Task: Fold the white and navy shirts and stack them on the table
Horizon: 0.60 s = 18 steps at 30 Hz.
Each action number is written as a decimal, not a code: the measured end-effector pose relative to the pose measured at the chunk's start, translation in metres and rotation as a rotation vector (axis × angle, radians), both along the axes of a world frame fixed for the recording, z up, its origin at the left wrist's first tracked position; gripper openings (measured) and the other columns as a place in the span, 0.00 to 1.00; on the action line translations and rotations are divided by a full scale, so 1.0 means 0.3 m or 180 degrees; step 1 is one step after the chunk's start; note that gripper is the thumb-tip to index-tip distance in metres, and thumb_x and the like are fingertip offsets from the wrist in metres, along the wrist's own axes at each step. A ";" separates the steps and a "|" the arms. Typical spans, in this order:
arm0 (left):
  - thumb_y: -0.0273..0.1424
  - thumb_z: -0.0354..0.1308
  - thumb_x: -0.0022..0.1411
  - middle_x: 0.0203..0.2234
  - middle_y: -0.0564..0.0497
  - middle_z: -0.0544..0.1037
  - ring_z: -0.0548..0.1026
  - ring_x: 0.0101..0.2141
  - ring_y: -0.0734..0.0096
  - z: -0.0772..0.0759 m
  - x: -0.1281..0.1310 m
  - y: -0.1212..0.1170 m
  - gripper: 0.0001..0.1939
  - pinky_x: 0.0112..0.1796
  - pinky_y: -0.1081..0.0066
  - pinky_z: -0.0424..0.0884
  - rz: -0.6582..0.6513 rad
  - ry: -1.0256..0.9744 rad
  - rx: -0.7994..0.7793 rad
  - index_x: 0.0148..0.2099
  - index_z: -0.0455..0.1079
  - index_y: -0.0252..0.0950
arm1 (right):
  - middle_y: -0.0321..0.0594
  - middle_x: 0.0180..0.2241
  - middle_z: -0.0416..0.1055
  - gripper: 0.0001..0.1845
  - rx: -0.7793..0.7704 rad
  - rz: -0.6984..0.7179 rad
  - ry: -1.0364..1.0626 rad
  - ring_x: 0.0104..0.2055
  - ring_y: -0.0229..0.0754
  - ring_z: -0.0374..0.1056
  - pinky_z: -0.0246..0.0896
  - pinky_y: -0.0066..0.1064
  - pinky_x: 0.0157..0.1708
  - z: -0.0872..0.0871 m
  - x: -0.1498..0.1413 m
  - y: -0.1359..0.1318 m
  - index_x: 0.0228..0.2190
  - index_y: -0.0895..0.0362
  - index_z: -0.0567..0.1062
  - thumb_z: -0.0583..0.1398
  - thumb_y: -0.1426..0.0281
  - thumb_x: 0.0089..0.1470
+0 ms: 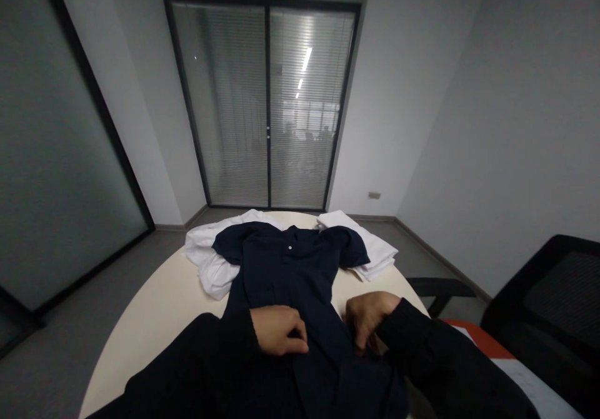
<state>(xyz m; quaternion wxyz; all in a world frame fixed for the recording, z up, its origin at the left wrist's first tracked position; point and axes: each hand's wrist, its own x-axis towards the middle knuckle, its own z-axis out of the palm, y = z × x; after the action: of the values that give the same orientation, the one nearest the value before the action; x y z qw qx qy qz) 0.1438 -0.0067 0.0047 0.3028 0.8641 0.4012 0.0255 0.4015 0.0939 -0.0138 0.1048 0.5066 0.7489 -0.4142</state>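
A navy short-sleeved polo shirt (293, 272) lies spread on the round table, its collar and a light button toward the far side. My left hand (281, 330) rests over the lower left part of the shirt. Its fingers are loosely curled, and the thumb stands apart with a gap below the index finger. At the shirt's right edge, my right hand (368, 319) points its fingers down and pinches the cloth. Its fingertips are partly hidden. The shirt's near end merges with my dark sleeves.
Crumpled white cloth (213, 269) lies under the shirt's left sleeve. Folded white cloth (375, 253) sits by the right sleeve on the pale table (154, 309). A black chair (553, 294) stands at the right, near an orange and white item (487, 341).
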 end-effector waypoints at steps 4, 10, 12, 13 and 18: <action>0.37 0.57 0.62 0.36 0.53 0.82 0.79 0.38 0.68 0.012 -0.021 0.017 0.11 0.39 0.75 0.70 0.0086 -0.0067 -0.0262 0.44 0.77 0.43 | 0.42 0.21 0.75 0.23 -0.1322 0.0597 -0.0318 0.23 0.45 0.72 0.67 0.30 0.23 0.044 0.022 -0.039 0.21 0.60 0.78 0.74 0.58 0.24; 0.36 0.53 0.64 0.35 0.50 0.80 0.78 0.33 0.69 -0.012 -0.101 0.108 0.14 0.35 0.73 0.72 0.1076 -0.0660 0.0237 0.47 0.74 0.37 | 0.47 0.30 0.76 0.20 0.2227 -0.0652 -0.0464 0.33 0.49 0.74 0.63 0.34 0.31 0.155 0.076 0.094 0.33 0.57 0.75 0.59 0.52 0.53; 0.35 0.54 0.64 0.42 0.48 0.78 0.77 0.41 0.64 -0.018 -0.160 0.161 0.13 0.45 0.67 0.71 0.1767 -0.0747 0.1387 0.47 0.73 0.39 | 0.50 0.35 0.76 0.23 0.2898 -0.1302 -0.0557 0.39 0.53 0.73 0.62 0.37 0.34 0.150 0.093 0.163 0.38 0.57 0.74 0.55 0.50 0.56; 0.34 0.53 0.64 0.47 0.45 0.76 0.74 0.47 0.61 -0.019 -0.196 0.190 0.13 0.51 0.64 0.67 0.2138 -0.0757 0.1913 0.49 0.72 0.39 | 0.51 0.36 0.76 0.26 0.2990 -0.1528 -0.0524 0.41 0.55 0.73 0.62 0.38 0.35 0.140 0.100 0.196 0.41 0.57 0.74 0.54 0.48 0.55; 0.40 0.52 0.65 0.62 0.38 0.60 0.60 0.61 0.47 -0.025 -0.387 0.329 0.24 0.58 0.52 0.60 0.3755 -0.0193 0.2690 0.60 0.64 0.37 | 0.52 0.30 0.74 0.25 0.2712 -0.1732 0.0187 0.38 0.55 0.71 0.59 0.37 0.36 0.080 0.112 0.324 0.29 0.59 0.74 0.58 0.48 0.48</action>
<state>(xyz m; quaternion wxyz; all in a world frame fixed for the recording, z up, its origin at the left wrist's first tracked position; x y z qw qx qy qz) 0.0277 0.0921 -0.0029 -0.1101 0.5460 0.7478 0.3614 0.4350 0.1910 0.0103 -0.2440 0.6693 0.6949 -0.0983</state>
